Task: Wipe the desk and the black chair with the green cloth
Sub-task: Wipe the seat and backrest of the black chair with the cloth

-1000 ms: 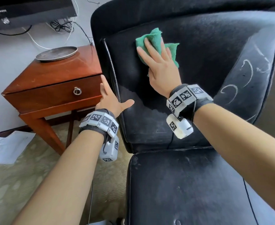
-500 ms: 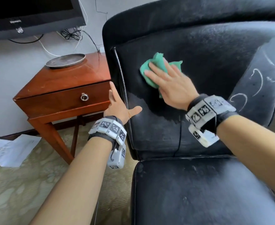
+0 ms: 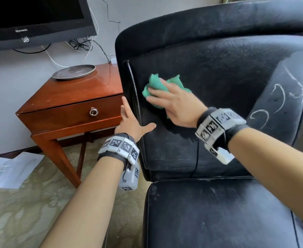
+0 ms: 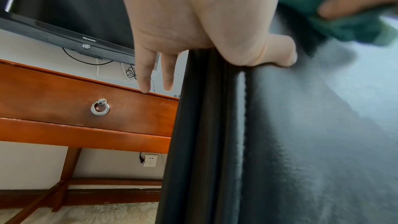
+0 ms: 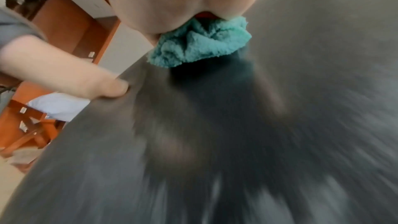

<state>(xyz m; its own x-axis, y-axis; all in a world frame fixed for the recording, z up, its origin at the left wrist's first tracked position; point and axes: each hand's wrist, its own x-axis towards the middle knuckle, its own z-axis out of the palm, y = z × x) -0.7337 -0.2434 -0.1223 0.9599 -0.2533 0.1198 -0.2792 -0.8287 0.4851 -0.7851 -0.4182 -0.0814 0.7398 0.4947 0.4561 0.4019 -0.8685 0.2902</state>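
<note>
Green cloth (image 3: 162,86) is sitting bunched up against the backrest of the black chair (image 3: 218,72), over toward the backrest's left edge, and the right hand (image 3: 175,104) is lying flat on top of it, fingers stretched out and pressing it into the leather rather than gripping it; from the right wrist view the cloth (image 5: 200,43) is poking out in crumpled folds from under the palm, though that shot is pretty blurry; just below the cloth there's a darker, wet-looking patch showing on the backrest, while the rest of the leather is looking dusty and grey, with some white scribbles on the chair's right side; the left hand (image 3: 132,120) is bracing on the chair's left edge, fingers straight and spread, thumb sticking out across the front of the backrest and the other fingers running up the outer side of the frame, so it's resting there and not grabbing anything; left of the chair the wooden desk (image 3: 72,101) is standing with one drawer and a ring pull, a round metal tray (image 3: 73,72) lying on top of it; a TV (image 3: 34,18) is hanging above the desk with cables dangling behind; some sheets of paper (image 3: 9,169) are lying on the carpet left of the desk.
</note>
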